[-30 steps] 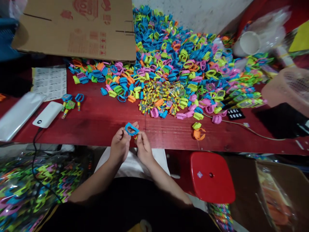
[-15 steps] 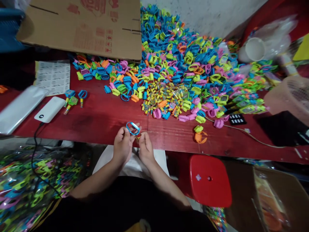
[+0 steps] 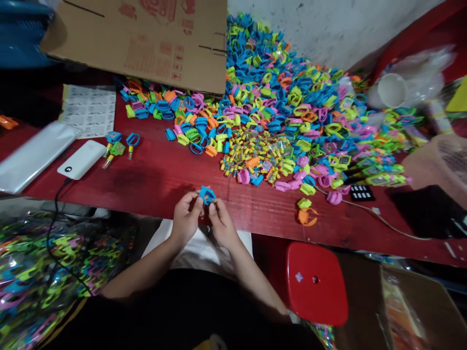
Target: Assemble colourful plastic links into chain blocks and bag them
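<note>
Head view: both forearms reach forward from the near edge, bent inward so that the left hand [image 3: 186, 218] and the right hand [image 3: 222, 223] nearly meet over the near edge of the red table [image 3: 153, 187]. They hold a blue band [image 3: 207, 195] between them, the left thumb and fingers pinching its left side, the right fingertips closed narrowly on its right side.

Beyond the hands lies a pile of small yellow tubes [image 3: 251, 150], backed by a large heap of coloured bands [image 3: 277, 82] reaching to the wall. An orange band [image 3: 306, 217] lies to the right of the hands; a white power bank [image 3: 80, 159] and a sticker sheet [image 3: 88, 111] lie to the left. A red stool [image 3: 316, 284] stands near right.

At far left, a cardboard box [image 3: 146, 43] hides part of the heap; its inside is out of sight. Clear bags [image 3: 32, 272] at near left are full of coloured pieces. An open carton [image 3: 438, 301] at near right holds a clear bag with orange contents.
</note>
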The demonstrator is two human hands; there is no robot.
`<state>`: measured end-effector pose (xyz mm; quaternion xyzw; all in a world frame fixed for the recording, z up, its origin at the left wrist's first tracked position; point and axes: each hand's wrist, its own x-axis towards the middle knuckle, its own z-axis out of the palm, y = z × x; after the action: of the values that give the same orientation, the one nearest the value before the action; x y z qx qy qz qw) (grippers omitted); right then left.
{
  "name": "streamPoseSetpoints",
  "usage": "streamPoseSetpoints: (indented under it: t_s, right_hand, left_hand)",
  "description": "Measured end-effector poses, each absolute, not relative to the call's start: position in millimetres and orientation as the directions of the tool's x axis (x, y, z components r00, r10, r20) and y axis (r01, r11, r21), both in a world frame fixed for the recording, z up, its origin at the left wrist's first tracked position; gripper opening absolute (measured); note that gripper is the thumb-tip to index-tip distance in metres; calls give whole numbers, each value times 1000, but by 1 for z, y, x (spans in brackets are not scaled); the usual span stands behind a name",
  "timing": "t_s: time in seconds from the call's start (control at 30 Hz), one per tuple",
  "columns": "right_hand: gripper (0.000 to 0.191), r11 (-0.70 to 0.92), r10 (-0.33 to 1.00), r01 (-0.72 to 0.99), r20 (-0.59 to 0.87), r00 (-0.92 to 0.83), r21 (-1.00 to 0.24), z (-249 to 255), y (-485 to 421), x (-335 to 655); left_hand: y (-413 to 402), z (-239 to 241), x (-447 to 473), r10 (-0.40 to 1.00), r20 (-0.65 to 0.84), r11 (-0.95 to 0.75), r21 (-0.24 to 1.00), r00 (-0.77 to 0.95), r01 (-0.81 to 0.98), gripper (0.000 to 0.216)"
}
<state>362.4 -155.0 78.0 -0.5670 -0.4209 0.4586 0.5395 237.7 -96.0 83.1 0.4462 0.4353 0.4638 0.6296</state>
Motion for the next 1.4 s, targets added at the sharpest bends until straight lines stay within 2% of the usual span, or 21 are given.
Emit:
streamPoseSetpoints:
  t_s: [0.13, 0.2, 0.27, 0.33, 0.4, 0.47, 0.53, 0.6, 0.67, 0.73, 0.77, 0.87, 0.9, 1.03, 1.07, 1.13, 1.23, 1.4]
  right_hand:
    - [59, -99, 990, -277, -123, 72, -956, 82, -146, 370]
    - [61, -123, 990, -325, -138, 24, -938, 76, -142, 368]
    - [60, -105, 991, -290, -123, 45, -951, 67, -138, 363]
    - [61, -94, 992, -209, -108, 59, -973, 58, -132, 359]
    - [58, -77, 996, -50, -80, 51, -996, 50, -122, 364]
    - [50, -8, 995, 226, 14, 96, -974, 42, -108, 381]
    - [43, 38, 966, 533, 169, 198, -845, 32, -94, 407]
    - [43, -32, 924, 725, 257, 284, -688, 18, -82, 432]
    - [48, -116, 908, 816, 272, 318, -566, -1, -75, 449]
    - [54, -136, 909, 852, 279, 311, -505, -18, -74, 455]
    - [55, -123, 908, 859, 292, 299, -497, -24, -74, 455]
    - [50, -48, 892, 844, 357, 277, -534, -34, -77, 454]
    - [47, -16, 888, 829, 373, 269, -560, -33, -78, 453]
    - [37, 140, 908, 722, 378, 179, -677, -24, -81, 450]
    - [37, 175, 917, 692, 371, 145, -701, -22, -81, 449]
    - [39, 221, 925, 648, 367, 96, -729, -18, -81, 448]
    - [39, 212, 913, 660, 387, 129, -721, -17, -80, 449]
    - [29, 152, 914, 714, 373, 162, -683, -20, -79, 451]
  left_hand:
    - [-77, 91, 221, 970, 52, -35, 996, 238, -77, 60]
    - [-75, 88, 218, 948, 32, 3, 994, 317, -107, 60]
    - [-78, 79, 218, 932, -29, 90, 984, 362, -153, 60]
    - [-78, 66, 217, 934, -75, 145, 974, 350, -177, 62]
    - [-67, 55, 210, 952, -102, 146, 980, 290, -136, 63]
    - [-41, 51, 194, 988, -88, 88, 996, 129, 3, 59]
    - [-3, 55, 172, 995, 10, 14, 967, -95, 253, 50]
    - [37, 66, 150, 967, 131, 13, 831, -218, 556, 38]
    - [69, 74, 137, 949, 157, 122, 620, -275, 775, 43]
    - [88, 76, 136, 948, 147, 201, 414, -283, 888, 66]
    - [94, 73, 138, 958, 144, 186, 339, -246, 922, 72]
    - [103, 59, 143, 992, 116, 16, 247, -46, 969, 69]
    - [105, 55, 143, 994, 109, -6, 243, -21, 970, 66]
    - [116, 53, 148, 979, 146, 106, 226, -141, 968, 64]
    - [120, 56, 154, 981, 153, 87, 224, -123, 971, 63]
    - [130, 61, 173, 991, 128, -60, 240, 29, 969, 60]
    - [152, 67, 205, 968, 70, -251, 328, 241, 911, 53]
    - [174, 73, 226, 997, 24, -70, 484, 67, 872, 35]
